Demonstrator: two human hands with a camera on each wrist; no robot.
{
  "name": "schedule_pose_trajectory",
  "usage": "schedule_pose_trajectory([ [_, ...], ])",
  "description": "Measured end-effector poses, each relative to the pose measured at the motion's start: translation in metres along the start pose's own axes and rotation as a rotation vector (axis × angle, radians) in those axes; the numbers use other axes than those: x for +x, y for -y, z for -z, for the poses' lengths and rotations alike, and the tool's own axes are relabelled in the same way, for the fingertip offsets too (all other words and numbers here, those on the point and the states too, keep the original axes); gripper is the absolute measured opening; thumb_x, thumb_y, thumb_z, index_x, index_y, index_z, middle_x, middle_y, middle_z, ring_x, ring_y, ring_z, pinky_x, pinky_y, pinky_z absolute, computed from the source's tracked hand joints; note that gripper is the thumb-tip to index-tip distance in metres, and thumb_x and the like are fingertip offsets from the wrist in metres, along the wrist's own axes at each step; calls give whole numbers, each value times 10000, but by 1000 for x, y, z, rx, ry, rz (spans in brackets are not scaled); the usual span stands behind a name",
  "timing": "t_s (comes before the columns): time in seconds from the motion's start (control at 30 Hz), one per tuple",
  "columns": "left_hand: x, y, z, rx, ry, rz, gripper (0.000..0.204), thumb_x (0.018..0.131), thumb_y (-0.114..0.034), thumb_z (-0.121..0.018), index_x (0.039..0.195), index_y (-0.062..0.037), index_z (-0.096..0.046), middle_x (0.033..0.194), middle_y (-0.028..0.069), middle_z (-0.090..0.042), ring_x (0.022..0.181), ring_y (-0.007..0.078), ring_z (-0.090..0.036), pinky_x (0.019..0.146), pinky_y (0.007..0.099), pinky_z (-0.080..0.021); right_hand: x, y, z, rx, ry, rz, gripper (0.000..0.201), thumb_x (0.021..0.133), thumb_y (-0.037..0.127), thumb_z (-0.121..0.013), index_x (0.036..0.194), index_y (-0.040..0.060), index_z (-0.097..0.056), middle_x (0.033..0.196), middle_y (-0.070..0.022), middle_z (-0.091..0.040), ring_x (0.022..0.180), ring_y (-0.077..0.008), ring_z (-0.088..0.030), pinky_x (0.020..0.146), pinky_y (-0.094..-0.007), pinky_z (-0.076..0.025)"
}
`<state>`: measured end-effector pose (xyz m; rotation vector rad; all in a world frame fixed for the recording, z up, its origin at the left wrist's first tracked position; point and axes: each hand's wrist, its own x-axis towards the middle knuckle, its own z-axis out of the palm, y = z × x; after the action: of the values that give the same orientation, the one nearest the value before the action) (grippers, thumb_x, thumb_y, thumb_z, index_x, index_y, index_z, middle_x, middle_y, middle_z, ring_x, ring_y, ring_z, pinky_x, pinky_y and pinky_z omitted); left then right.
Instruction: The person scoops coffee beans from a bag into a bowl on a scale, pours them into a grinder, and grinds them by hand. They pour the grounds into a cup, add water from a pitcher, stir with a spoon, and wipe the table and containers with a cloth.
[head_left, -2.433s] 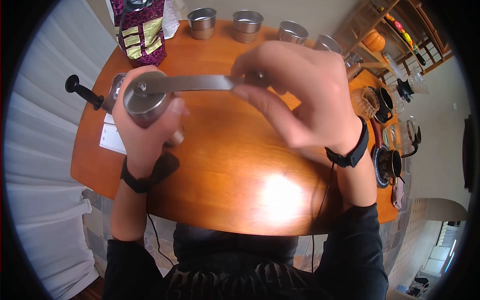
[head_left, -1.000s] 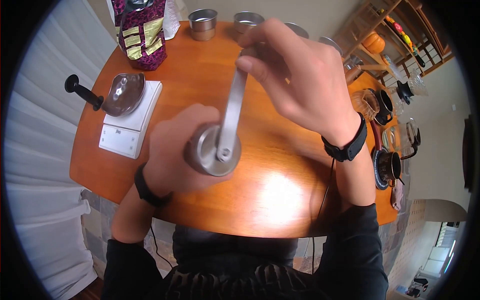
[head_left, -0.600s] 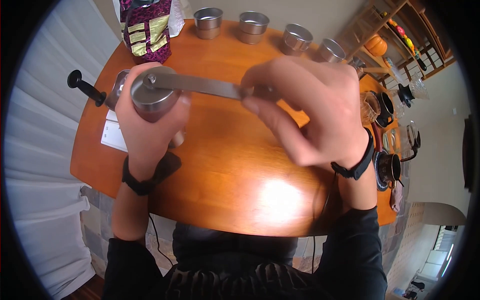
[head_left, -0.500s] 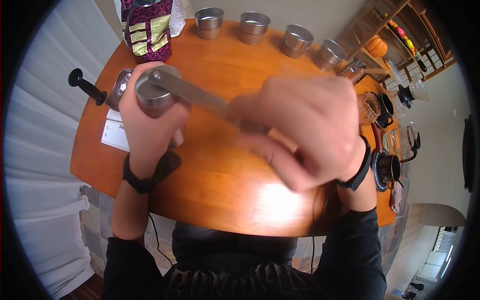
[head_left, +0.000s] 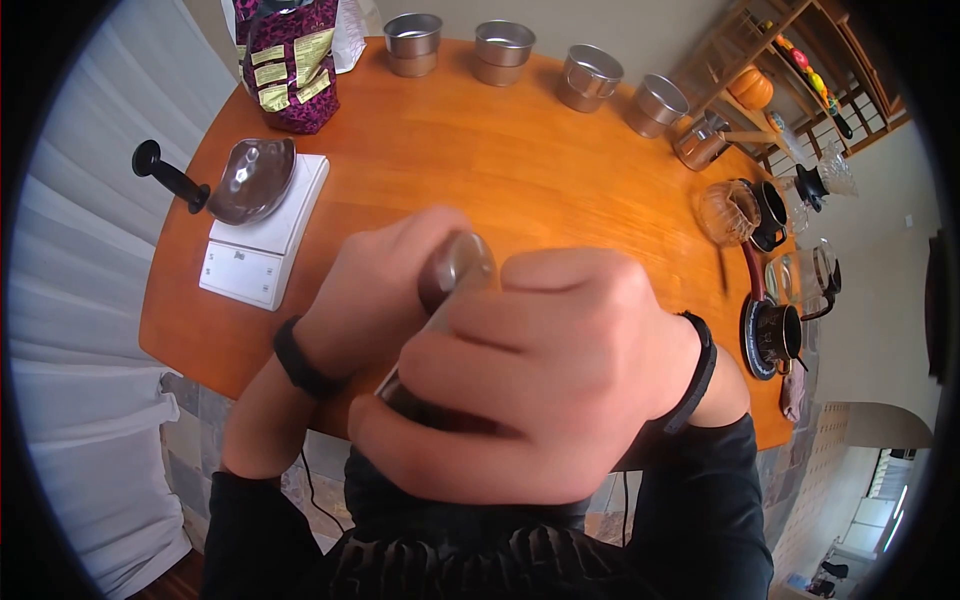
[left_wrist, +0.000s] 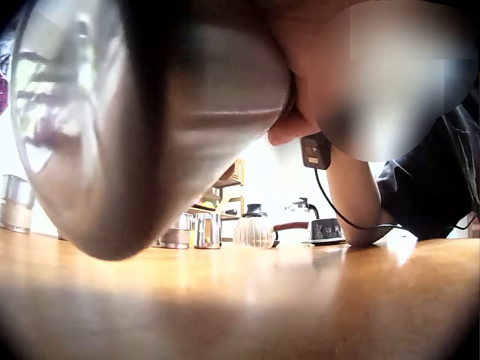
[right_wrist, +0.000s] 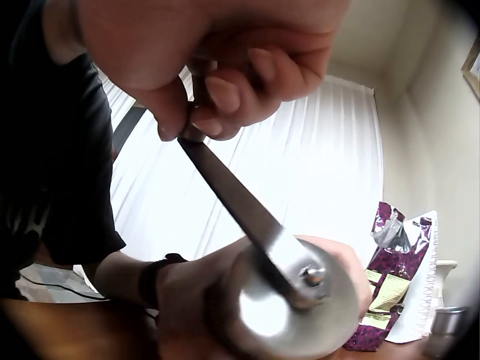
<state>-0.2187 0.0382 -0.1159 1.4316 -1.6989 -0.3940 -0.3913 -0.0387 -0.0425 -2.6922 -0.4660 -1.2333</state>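
Note:
A metal hand coffee grinder (head_left: 455, 268) is in front of me over the near part of the table. My left hand (head_left: 375, 275) wraps its fingers round the grinder's body, seen large and blurred as a silvery cylinder in the left wrist view. Above it, my right hand (head_left: 540, 380) is at the near end of the crank and covers much of it in the head view. The right wrist view shows the flat crank arm (right_wrist: 240, 199) rising from the round lid (right_wrist: 292, 315), with my right thumb and fingertips pinching its end knob.
At left, a shiny brown dish (head_left: 253, 183) sits on a white scale (head_left: 243, 285) beside a black-handled tool (head_left: 170, 178). A purple bag (head_left: 292, 70) stands behind. Several metal cups (head_left: 503, 52) line the far edge. Glassware (head_left: 730, 215) and a black mug (head_left: 778, 335) stand right.
The crank has swung round repeatedly, its knob end now toward my body. My left hand and the grinder have shifted right and nearer since half a second ago, uncovering the scale and dish.

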Motion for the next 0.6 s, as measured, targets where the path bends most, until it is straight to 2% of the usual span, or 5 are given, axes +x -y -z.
schedule_pose_trajectory([
  [0.2, 0, -25, 3, -111, 128, -106, 432, 758, -237, -861, 1124, -110, -671, 919, 87, -701, 808, 336, -706, 710, 404, -562, 9, -22, 22, -62, 165, -145, 209, 719, 141, -776, 924, 169, -751, 734, 15, -636, 604, -150, -615, 517, -277, -446],
  [0.3, -5, 1, -13, 99, 80, -320, 485, 708, -231, -888, 1131, -118, -677, 970, 54, -696, 802, 306, -705, 714, 395, -567, 6, -39, 22, -53, 104, -186, 175, 776, 108, -780, 947, 116, -743, 759, -26, -678, 635, -196, -661, 557, -298, -500],
  [0.53, -6, -9, 12, -1, 61, -206, 587, 648, -187, -936, 1131, -39, -639, 875, 84, -680, 773, 229, -703, 707, 334, -541, -3, -81, 31, -156, 99, -372, 149, 893, 85, -767, 1021, 56, -695, 780, -87, -703, 659, -229, -706, 602, -316, -531],
  [0.57, -4, -5, 13, 41, -63, -317, 623, 632, -155, -925, 1156, -28, -614, 861, 71, -673, 736, 182, -682, 685, 297, -533, -5, -84, 32, -182, 110, -360, 142, 905, 102, -765, 1001, 45, -677, 778, -98, -705, 648, -244, -706, 596, -327, -529],
  [0.6, -5, -2, 13, 12, -121, -288, 607, 656, -129, -891, 1160, -13, -574, 863, 69, -676, 730, 153, -676, 680, 289, -545, -6, -85, 34, -209, 136, -365, 138, 905, 106, -764, 994, 47, -676, 779, -99, -706, 647, -246, -707, 594, -330, -528],
])
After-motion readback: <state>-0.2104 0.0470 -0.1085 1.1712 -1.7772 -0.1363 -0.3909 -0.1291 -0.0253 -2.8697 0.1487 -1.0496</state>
